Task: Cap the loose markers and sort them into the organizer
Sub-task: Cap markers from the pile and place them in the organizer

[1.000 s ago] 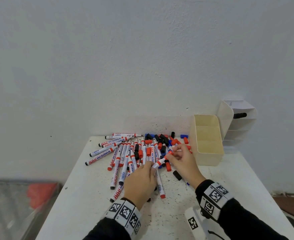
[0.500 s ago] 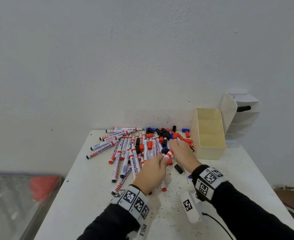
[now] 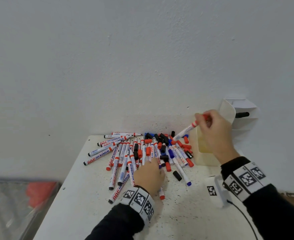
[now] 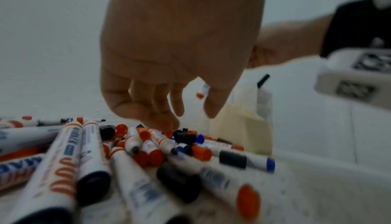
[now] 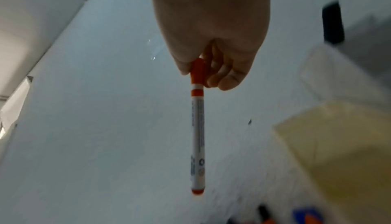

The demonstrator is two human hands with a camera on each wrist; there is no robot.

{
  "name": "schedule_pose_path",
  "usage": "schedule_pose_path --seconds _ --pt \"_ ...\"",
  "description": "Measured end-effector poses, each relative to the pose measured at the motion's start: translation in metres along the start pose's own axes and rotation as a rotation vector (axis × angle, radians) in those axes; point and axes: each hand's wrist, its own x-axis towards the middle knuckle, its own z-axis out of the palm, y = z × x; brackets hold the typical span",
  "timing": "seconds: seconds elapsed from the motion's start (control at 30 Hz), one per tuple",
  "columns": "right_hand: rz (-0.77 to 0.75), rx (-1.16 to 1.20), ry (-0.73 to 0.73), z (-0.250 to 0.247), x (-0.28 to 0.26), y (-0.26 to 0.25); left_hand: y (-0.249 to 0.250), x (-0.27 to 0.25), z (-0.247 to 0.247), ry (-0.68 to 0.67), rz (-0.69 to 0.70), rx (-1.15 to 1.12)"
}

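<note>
My right hand (image 3: 212, 129) pinches a capped red marker (image 3: 186, 129) by its red cap, raised above the cream organizer (image 3: 205, 158); in the right wrist view the red marker (image 5: 197, 127) hangs straight down from my fingers (image 5: 224, 77). A heap of loose markers (image 3: 125, 156) and red, black and blue caps (image 3: 161, 141) covers the back of the white table (image 3: 186, 213). My left hand (image 3: 148, 175) hovers low over the heap with relaxed fingers (image 4: 156, 110), holding nothing.
A white tiered holder (image 3: 241, 118) with one black marker (image 3: 242, 114) in it stands behind the organizer, against the wall. A loose black cap (image 3: 177, 175) and a blue marker (image 3: 182, 174) lie near the table's middle. A clear bin with something red (image 3: 38, 191) sits left of the table.
My right hand has lifted the capped red marker away from the left hand, up and right over the organizer. The left hand let go and dropped back onto the heap.
</note>
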Motion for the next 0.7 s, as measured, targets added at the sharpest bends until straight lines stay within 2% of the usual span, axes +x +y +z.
schedule_pose_path --seconds 0.1,0.17,0.3,0.43,0.53,0.63,0.7 --pt "-0.094 -0.151 0.15 -0.019 0.015 0.018 0.004 -0.004 0.005 -0.061 -0.021 0.2" --pt "-0.114 -0.24 0.169 -0.021 0.015 0.036 0.007 -0.002 0.007 -0.095 -0.021 0.243" --pt "-0.067 -0.289 0.057 -0.011 0.005 0.067 0.014 -0.002 0.007 -0.105 -0.004 0.296" --pt "0.057 -0.335 -0.066 0.0 0.001 0.086 0.016 -0.003 0.006 -0.105 -0.001 0.343" --pt "0.086 -0.42 -0.072 0.004 -0.001 0.084 0.017 -0.004 0.005 -0.115 -0.012 0.323" --pt "-0.042 -0.446 0.072 0.01 -0.006 0.072 0.016 -0.005 0.003 -0.097 -0.08 0.209" --pt "-0.182 -0.447 0.076 0.015 -0.012 0.061 0.013 -0.006 0.0 -0.06 -0.123 0.109"
